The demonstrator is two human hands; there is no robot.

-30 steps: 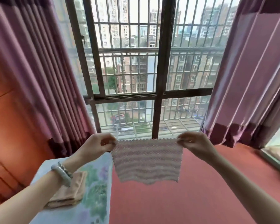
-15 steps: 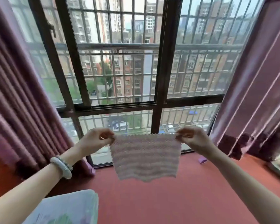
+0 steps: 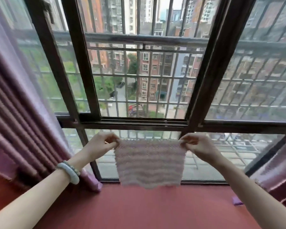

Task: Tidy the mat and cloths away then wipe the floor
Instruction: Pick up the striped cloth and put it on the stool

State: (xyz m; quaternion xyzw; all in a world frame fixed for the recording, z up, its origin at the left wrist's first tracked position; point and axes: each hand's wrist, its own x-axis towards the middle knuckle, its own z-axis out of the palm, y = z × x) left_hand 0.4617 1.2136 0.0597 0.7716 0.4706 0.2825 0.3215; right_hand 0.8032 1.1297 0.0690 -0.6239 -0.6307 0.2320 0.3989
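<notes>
The left hand (image 3: 100, 145) and right hand (image 3: 197, 145) each pinch a top corner of a pink-striped cloth (image 3: 149, 163), hanging spread before the barred window (image 3: 139, 80) above the red floor (image 3: 139, 209).

There is one pink-and-white striped textured cloth (image 3: 149, 162). Two hands show, the left hand (image 3: 101, 144) and the right hand (image 3: 198, 146), each pinching one top corner of the cloth. The left wrist carries two bracelets: one pale green bangle (image 3: 68, 173) and one beaded band (image 3: 76, 169). There are two purple curtains, a left curtain (image 3: 15, 113) and a right curtain (image 3: 274, 172), one dark-framed barred window (image 3: 206, 76), one small purple scrap (image 3: 237, 201) and one red floor (image 3: 139, 210).
</notes>
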